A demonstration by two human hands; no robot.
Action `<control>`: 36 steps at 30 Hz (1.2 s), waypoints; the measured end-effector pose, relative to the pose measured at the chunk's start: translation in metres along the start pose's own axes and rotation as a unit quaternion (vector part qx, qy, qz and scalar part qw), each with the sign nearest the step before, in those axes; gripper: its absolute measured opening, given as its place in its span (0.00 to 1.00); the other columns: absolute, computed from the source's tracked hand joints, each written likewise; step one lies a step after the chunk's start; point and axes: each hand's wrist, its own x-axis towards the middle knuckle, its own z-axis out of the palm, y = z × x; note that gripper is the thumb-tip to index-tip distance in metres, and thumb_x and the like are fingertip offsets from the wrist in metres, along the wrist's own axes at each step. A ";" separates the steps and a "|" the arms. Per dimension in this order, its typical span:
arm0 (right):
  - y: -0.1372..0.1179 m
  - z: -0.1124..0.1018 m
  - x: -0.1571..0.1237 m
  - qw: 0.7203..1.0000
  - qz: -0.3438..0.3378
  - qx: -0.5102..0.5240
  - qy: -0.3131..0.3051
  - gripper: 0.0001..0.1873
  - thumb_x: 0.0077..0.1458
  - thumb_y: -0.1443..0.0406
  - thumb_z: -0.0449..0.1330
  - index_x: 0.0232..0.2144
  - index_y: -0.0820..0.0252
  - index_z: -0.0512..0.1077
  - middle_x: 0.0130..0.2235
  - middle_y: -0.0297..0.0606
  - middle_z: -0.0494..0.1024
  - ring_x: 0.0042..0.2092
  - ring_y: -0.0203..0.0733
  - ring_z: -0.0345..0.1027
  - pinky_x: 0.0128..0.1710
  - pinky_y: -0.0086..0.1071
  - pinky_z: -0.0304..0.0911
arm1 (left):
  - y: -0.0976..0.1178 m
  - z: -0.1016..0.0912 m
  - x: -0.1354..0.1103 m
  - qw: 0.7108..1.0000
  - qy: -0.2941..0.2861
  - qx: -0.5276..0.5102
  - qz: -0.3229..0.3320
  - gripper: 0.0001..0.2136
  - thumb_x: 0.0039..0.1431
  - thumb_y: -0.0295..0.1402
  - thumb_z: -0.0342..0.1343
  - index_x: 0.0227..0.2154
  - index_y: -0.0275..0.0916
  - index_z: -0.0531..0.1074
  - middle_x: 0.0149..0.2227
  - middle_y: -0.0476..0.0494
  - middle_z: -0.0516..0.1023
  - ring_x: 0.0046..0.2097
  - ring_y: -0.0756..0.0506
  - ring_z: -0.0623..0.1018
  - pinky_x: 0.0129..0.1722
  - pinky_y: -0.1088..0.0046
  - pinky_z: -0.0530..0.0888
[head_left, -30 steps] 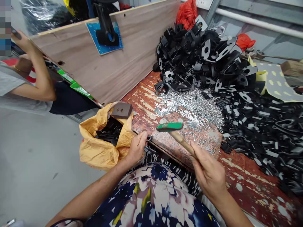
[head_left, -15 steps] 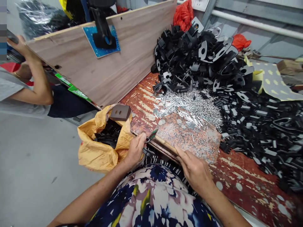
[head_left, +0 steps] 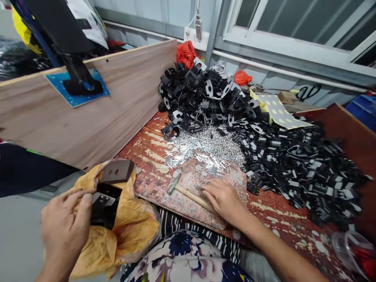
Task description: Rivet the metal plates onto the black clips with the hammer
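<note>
My left hand (head_left: 66, 219) is over a yellow cloth bag (head_left: 138, 231). Its thumb and fingers are closed at the edge of a black plastic part (head_left: 102, 201) with small shiny spots; whether that part touches others in the bag is unclear. My right hand (head_left: 223, 197) rests palm down above a speckled stone slab (head_left: 214, 225), fingers curled around the rear of a hammer's (head_left: 192, 196) wooden handle. The hammer's head lies on the slab. Loose silver pins (head_left: 205, 147) are heaped just beyond my right fingers.
Black plastic parts (head_left: 202, 90) are piled at the back, with more (head_left: 293, 164) spread to the right. A wooden board (head_left: 132, 98) walls the left side. A brown block (head_left: 116, 171) sits on the bag's rim. A clear tub (head_left: 349, 250) stands at lower right.
My left hand has moved left from the slab's front edge to the bag, with the black plastic part. My right hand and the hammer have come onto the slab. The view has swung right.
</note>
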 end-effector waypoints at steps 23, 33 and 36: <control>-0.026 -0.013 0.029 0.922 -0.104 0.370 -0.044 0.10 0.67 0.68 0.57 0.37 0.55 0.79 0.46 0.36 0.79 0.49 0.33 0.75 0.52 0.32 0.72 | 0.167 0.050 -0.030 0.578 -0.472 -0.577 -0.331 0.23 0.57 0.53 0.62 0.49 0.46 0.78 0.46 0.39 0.81 0.37 0.39 0.78 0.31 0.65 0.78; 0.163 -0.077 0.026 0.963 0.223 -0.122 0.088 0.22 0.61 0.76 0.55 0.52 0.56 0.78 0.50 0.44 0.82 0.50 0.47 0.72 0.53 0.44 0.67 | 0.163 0.054 -0.042 0.573 -0.439 -0.568 -0.396 0.14 0.44 0.40 0.76 0.33 0.41 0.83 0.46 0.42 0.82 0.39 0.42 0.78 0.29 0.71 0.78; 0.201 -0.083 0.022 0.953 0.246 -0.151 0.088 0.16 0.57 0.73 0.61 0.47 0.61 0.81 0.45 0.48 0.83 0.46 0.51 0.71 0.50 0.44 0.66 | 0.167 0.049 -0.045 0.590 -0.449 -0.541 -0.398 0.16 0.44 0.41 0.76 0.34 0.40 0.84 0.42 0.41 0.83 0.38 0.42 0.79 0.29 0.73 0.76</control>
